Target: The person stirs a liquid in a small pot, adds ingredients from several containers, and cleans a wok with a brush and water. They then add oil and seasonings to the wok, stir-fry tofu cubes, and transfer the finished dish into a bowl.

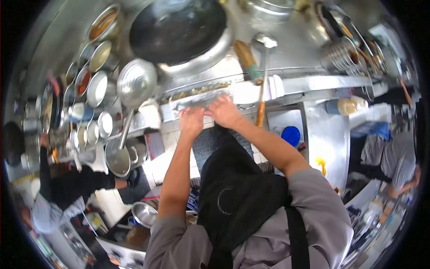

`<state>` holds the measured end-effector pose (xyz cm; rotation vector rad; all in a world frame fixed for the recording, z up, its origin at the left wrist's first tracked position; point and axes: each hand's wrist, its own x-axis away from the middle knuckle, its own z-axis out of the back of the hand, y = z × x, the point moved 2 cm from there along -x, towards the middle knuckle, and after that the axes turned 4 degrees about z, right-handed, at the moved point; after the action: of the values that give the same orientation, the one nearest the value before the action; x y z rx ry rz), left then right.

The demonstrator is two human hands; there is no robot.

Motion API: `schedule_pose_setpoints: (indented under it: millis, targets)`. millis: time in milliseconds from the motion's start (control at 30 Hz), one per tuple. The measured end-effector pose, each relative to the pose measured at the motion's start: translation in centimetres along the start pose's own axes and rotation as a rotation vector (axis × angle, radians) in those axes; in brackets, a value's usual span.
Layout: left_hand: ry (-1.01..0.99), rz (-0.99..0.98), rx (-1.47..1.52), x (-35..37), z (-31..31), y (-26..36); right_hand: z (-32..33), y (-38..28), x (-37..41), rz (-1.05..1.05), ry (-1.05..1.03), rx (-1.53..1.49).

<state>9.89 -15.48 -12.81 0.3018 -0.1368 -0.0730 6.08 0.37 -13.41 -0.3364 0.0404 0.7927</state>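
My left hand is at the front edge of the steel cooking counter, its fingers bent over the metal edge. Close beside it on the right, my right hand has its fingers curled at the same edge, the two thumbs nearly touching. Whatever lies under the fingers is too small and blurred to make out. Beyond the hands stands a large black wok. A steel ladle with a wooden handle and a brown brush-like tool lie to the right.
A perforated strainer rests at the left, beside several bowls of sauces and a steel pot. At the right are a blue round lid, a steel worktop and a container. Other people stand at both sides.
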Motion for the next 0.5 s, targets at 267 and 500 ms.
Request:
schedule_pose_setpoints:
  millis: [267,500]
  targets:
    - [0.088,-0.100,-0.007,-0.1,-1.7,-0.7,5.4,-1.8,4.3,-0.046,0.300,-0.339]
    - [0.157,-0.118,0.245,-0.2,-1.4,-1.8,15.8,5.4,26.1,-0.672,0.659,-0.131]
